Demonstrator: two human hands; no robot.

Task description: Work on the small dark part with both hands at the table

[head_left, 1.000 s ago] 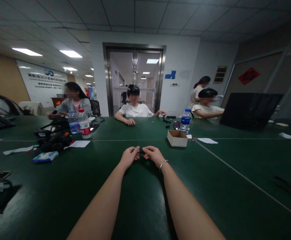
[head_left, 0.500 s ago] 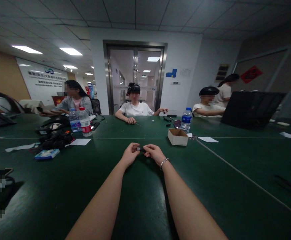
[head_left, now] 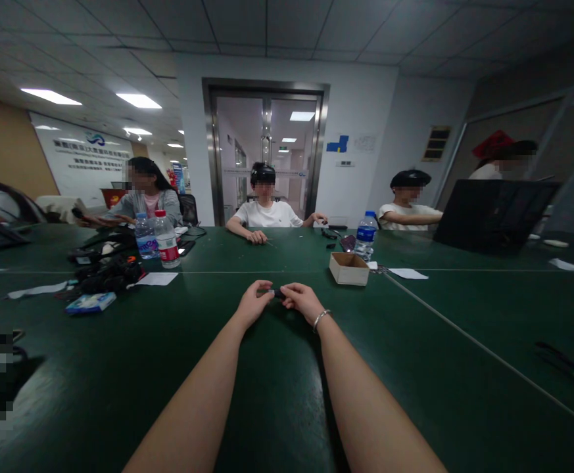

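L fingers (head_left: 265, 285), R fingers (head_left: 289, 288) hold obj (head_left: 279, 293) (blk).
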